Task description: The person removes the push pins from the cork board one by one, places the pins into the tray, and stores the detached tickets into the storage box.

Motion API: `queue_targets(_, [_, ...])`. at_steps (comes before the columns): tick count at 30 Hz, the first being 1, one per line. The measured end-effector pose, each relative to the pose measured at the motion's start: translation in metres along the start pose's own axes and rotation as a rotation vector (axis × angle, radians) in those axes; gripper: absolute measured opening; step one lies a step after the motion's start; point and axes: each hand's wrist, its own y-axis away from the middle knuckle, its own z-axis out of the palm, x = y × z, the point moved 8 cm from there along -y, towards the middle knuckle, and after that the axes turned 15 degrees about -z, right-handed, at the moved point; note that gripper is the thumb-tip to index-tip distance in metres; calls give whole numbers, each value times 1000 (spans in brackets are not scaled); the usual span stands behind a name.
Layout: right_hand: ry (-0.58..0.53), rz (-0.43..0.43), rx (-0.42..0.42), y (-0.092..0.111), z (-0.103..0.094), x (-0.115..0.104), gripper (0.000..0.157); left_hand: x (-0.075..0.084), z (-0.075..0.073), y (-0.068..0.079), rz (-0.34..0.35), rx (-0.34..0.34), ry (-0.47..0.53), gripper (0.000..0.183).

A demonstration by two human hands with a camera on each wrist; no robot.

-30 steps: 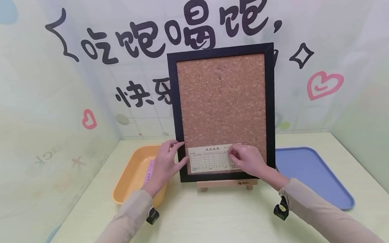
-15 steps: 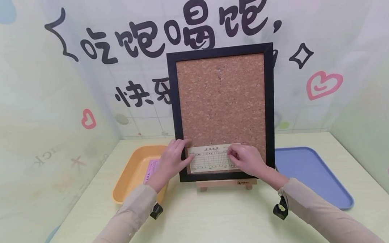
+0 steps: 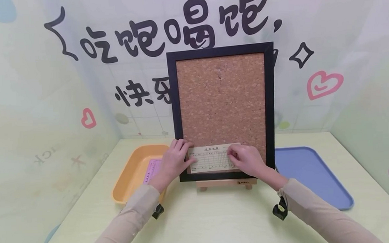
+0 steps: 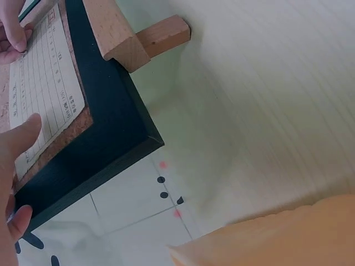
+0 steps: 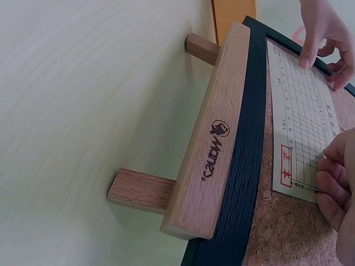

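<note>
A printed paper form (image 3: 209,159) lies against the lower part of a black-framed cork board (image 3: 222,105), with a red stamp showing in the right wrist view. My left hand (image 3: 175,156) is at the board's left edge. Its thumb (image 4: 28,133) presses on the form's left end, and the other fingers are spread by the frame. Over the form's right part, my right hand (image 3: 248,157) has its fingers curled in. Thumb and forefinger pinch at the paper's surface, where a tiny pin-like thing shows at the tips, mostly hidden.
The board stands on a small wooden easel (image 5: 205,144) on the pale table (image 3: 212,222). At left, an orange tray (image 3: 122,186) holds a purple slip (image 3: 152,168). A blue tray (image 3: 314,178) lies at right. A wall with lettering rises behind.
My left hand has moved right, from the frame's edge onto the form's left end, its thumb now on the paper. The right hand has stayed in place.
</note>
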Motion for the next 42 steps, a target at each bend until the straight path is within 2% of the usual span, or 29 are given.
queue_targets(8, [16,-10,17,-1,0,1,4,2,0,-2,-45,-8,2,44])
queue_targets(13, [9,-7,13,0,0,0,3,3,3,-1,-30,-32,42,30])
queue_targets(18, [6,-13,22,-1,-1,-3,3,7,2,-1,-1,-25,50,22])
queue_targets(27, [2,-28,52,0,-3,-2,5,7,-1,-4,-17,-32,78,12])
queue_targets(29, [-4,-30,48,0,-3,-2,4,7,0,-4,-22,-59,82,11])
queue_targets(32, [-8,-36,41,-1,-4,-1,4,6,4,-4,-49,-137,105,8])
queue_targets(38, [-12,-42,11,-2,-5,0,5,2,12,-3,-159,-309,166,10])
queue_targets(42, [-49,-5,-9,1,-3,4,6,-3,16,0,-204,-367,181,10])
